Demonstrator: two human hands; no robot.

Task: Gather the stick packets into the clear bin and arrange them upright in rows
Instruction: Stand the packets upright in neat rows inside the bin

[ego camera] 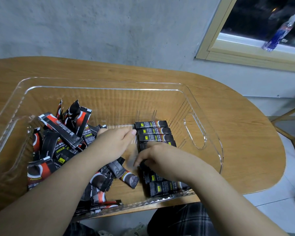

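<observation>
A clear bin (194, 132) sits on the wooden table and holds black and red stick packets. A loose pile of packets (58, 143) fills its left half. Along the right side, a row of packets (153, 132) stands on edge, side by side. My left hand (112, 143) lies between the pile and the row, one straight digit touching the row's left ends; its other fingers are hidden. My right hand (153, 155) reaches over the near part of the row, with fingers curled down around packets there. A single packet (126, 176) lies flat on the bin floor below my hands.
The oval wooden table (237, 133) ends close to the bin's right side and near edge. A grey wall stands behind it. On the window sill at upper right lies a blue bottle (278, 34). A chair leg (286, 133) shows at the right.
</observation>
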